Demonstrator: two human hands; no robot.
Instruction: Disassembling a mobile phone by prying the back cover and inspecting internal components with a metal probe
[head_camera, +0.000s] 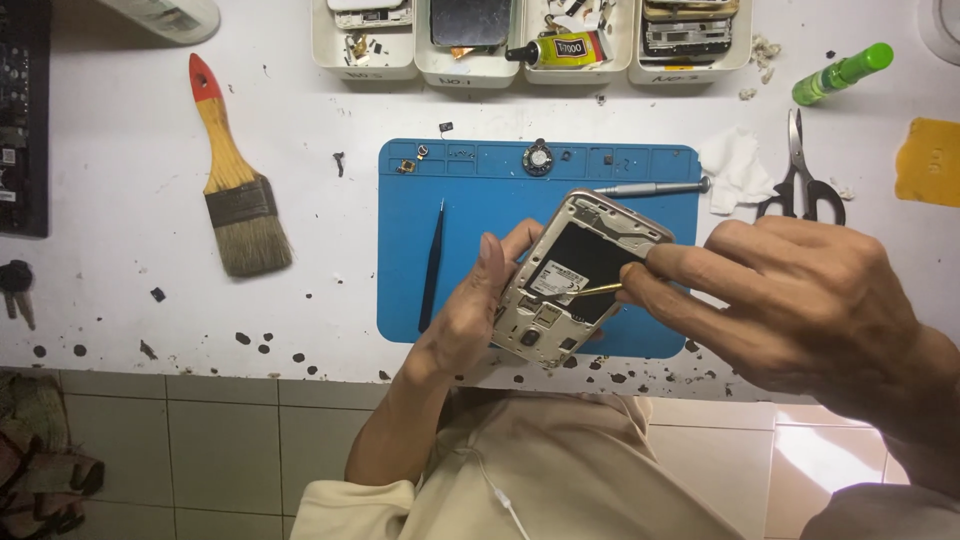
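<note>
White table (130, 150) surface, speckled with dark flecks, carries all items. Near the left edge lies a paintbrush (232, 180) with a red-tipped wooden handle, bristles toward the near edge. At the table's centre sits a blue work mat (460, 290); black tweezers (432, 265) lie on its left part, and a small round component (538, 158) rests in its far rim. The left hand (480, 310) has its grip closed around an opened phone (575, 275), rear cover off, held tilted above the mat's near half, thumb along the phone's left side. The right hand (800, 290) pinches a thin brass-coloured tool (592, 291), whose tip touches the phone's inner frame. A metal screwdriver (650, 187) lies on the mat beyond the phone. Along the far edge stand white trays (480, 70) of phone parts and a glue tube. Toward the right edge lie a crumpled tissue (735, 165), scissors (800, 180), a green bottle (842, 72) and a yellow pad (930, 160).
</note>
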